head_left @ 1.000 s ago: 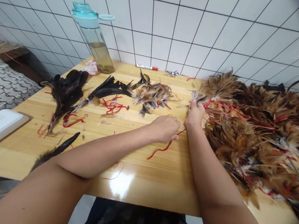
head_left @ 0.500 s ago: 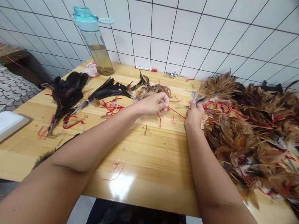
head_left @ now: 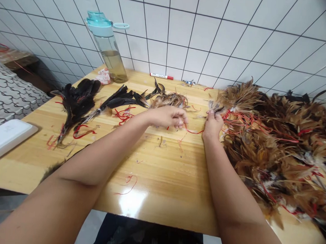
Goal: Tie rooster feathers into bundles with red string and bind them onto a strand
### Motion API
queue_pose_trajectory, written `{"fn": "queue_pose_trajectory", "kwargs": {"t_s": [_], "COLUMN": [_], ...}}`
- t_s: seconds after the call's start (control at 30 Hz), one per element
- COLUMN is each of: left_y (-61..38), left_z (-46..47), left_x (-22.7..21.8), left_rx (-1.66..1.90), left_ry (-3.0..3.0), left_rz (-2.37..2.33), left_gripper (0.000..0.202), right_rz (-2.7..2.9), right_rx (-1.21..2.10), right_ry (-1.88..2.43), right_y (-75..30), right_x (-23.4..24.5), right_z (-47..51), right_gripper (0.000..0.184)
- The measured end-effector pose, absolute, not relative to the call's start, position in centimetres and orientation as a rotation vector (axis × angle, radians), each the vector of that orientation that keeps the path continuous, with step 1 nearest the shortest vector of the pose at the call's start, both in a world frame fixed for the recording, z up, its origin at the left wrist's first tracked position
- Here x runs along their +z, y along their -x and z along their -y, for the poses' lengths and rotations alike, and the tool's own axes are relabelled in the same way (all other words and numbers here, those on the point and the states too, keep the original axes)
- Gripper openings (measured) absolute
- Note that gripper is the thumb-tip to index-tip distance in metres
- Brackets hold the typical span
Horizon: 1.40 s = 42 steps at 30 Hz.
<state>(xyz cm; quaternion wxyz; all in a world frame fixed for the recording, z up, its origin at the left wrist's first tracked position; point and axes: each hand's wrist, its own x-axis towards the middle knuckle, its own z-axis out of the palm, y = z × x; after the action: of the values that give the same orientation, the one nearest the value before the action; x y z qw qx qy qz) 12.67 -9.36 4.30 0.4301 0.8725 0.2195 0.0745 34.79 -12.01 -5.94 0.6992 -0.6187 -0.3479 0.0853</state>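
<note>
gripped feather tuft (head_left: 214, 106) in right hand (head_left: 214, 126), one o'clock from body; could not tell left hand's (head_left: 169, 117) grip on slack red cord (head_left: 193, 132), twelve o'clock; judged cord work unfinished.

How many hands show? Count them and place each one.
2: the bare left hand over the pale wooden table, beside a thin red string; the bare right hand pinching small greyish feathers beside the brown feather pile. No others show.

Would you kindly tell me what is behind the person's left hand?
Beyond the left hand, the upper part of a pile of brown feathers shows on the wooden table. The hand covers the pile's nearer part, so what lies there cannot be seen.
</note>
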Motion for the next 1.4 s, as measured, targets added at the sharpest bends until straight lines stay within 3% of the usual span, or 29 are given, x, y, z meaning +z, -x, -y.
{"fn": "queue_pose_trajectory", "kwargs": {"t_s": [0.2,0.5,0.73,0.83,1.03,1.23,1.4], "left_y": [-13.0,-13.5,-13.1,-11.9,-6.2,-0.8,0.6], "left_z": [8.8,9.8,9.3,8.8,6.3,4.9,4.5], "left_x": [3.6,2.9,3.6,5.4,8.5,5.8,4.2], "left_rx": [0.278,0.067,0.207,0.231,0.514,0.033,0.172], "left_ry": [-2.713,-2.630,-2.544,-2.574,-2.553,-2.425,-2.424], "left_rz": [-0.565,-0.278,-0.395,-0.569,-1.228,-1.582,-1.808], "left_gripper": [0.024,0.020,0.019,0.031,0.018,0.015,0.012], "right_rz": [0.737,0.763,0.819,0.835,0.844,0.836,0.820], "right_rx": [0.248,0.286,0.218,0.226,0.203,0.208,0.188], "right_ry": [1.385,1.398,1.444,1.443,1.433,1.441,1.467], "right_y": [-34.5,-34.1,-34.1,-34.1,-33.9,-33.8,-34.1], "right_x": [-5.9,-5.8,-6.3,-6.5,-6.1,-5.8,-6.2], "right_z": [12.1,12.1,12.1,12.2,12.3,12.3,12.0], "right_gripper": [0.037,0.032,0.033,0.034,0.032,0.033,0.032]}}
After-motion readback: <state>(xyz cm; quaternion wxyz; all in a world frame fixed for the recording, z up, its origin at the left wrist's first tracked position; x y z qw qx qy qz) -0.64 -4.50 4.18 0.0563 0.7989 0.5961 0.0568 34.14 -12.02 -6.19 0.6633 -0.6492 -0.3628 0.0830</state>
